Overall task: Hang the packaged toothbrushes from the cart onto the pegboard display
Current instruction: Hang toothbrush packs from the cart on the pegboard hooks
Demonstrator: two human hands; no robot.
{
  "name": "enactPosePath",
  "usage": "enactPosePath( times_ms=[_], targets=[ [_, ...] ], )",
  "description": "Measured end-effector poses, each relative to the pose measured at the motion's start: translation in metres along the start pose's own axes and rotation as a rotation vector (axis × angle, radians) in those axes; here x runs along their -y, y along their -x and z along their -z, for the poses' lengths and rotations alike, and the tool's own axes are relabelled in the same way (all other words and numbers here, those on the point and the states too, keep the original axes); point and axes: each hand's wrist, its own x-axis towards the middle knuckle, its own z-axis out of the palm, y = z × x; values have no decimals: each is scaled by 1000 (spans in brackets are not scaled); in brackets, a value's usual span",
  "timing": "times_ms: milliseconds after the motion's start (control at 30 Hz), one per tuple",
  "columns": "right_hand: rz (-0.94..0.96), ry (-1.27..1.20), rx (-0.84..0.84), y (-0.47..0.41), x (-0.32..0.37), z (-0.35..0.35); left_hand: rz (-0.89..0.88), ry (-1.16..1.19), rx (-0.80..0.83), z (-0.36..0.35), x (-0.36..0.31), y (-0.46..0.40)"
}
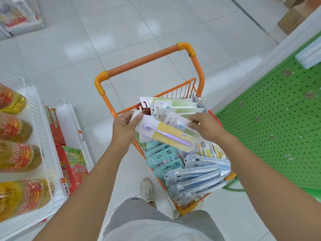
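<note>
An orange cart [149, 58] stands in front of me, its basket full of packaged toothbrushes [191, 169]. Above the basket my left hand [125, 126] pinches the top end of a yellow-carded pack with a purple toothbrush [171, 135]. My right hand [205, 125] grips another pack with a blue toothbrush [178, 123] lying just behind it. The green pegboard [278, 122] with metal hooks rises to the right of the cart.
White wire shelves [40, 119] on the left hold oil bottles [15, 153] and red bags [69, 162]. My shoe [147, 189] is beside the cart on the white tiled floor. Cardboard boxes [290, 20] sit at the far right.
</note>
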Motion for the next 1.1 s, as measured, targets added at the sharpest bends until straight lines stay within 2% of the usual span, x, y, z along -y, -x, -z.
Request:
enactPosePath(
  times_ms=[67,200,300,433,600,733,900,1000,1100],
  targets=[
    [14,-200,-102,19,7,24,-10,91,12,0,-32,-1],
    [-24,-791,-359,72,26,67,-46,281,77,-27,-94,1],
    [-94,-1107,-551,113,25,82,3,354,254,-84,-120,13],
    [-113,-1505,-651,170,2,90,88,325,567,-177,-126,55],
    [-178,-1421,-808,240,-53,94,140,335,746,-278,-138,132],
    [-184,-1310,-926,295,-106,105,83,296,846,-350,-141,199],
    [-138,-1492,-1091,363,-165,133,-2,183,919,-427,-127,288],
    [-125,-1502,-1083,392,-193,147,-37,151,854,-451,-111,327],
    [-113,-1252,-1052,413,-207,153,-69,169,703,-454,-106,338]
  ],
)
